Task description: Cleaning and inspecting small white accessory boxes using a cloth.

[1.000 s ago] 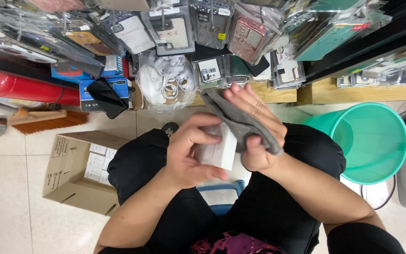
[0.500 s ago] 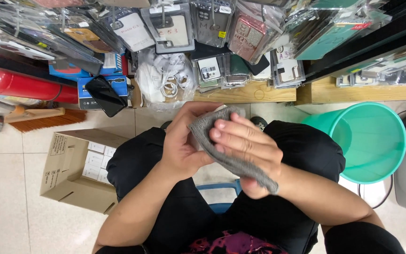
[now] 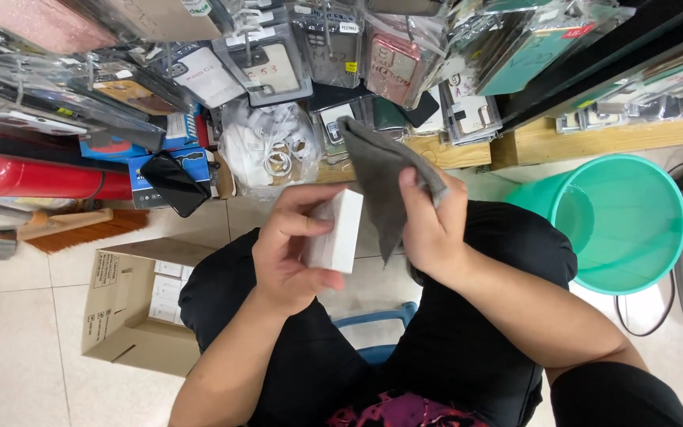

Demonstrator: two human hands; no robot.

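Two bare hands are working over the lap of a seated person in black clothing, viewed from above. Closest in, the left hand (image 3: 290, 253) is gripping a small white box (image 3: 336, 231), fingers curled around its near face and thumb under its lower edge, holding it upright above the knees. Just beside it, the right hand (image 3: 430, 229) is clenching a grey cloth (image 3: 381, 186), pinching it so the fabric is draping down between the two hands and rising in a peak above the fingers; the cloth is lying close against the box's right side, though contact is hard to confirm. This looks like the wiping step on the box, and the next pass seems to call for pressing the cloth flat against a face while the left hand turns the box steady. Below the knees, a blue stool edge (image 3: 377, 336) is showing. Farther out on the tiled floor, an open cardboard carton (image 3: 124, 308) is sitting to the left, and a green plastic bucket (image 3: 618, 225) to the right. Farthest away, a red cylinder (image 3: 33, 178) is lying at the left, and packaged phone cases (image 3: 278, 67) are hanging in crowded rows.
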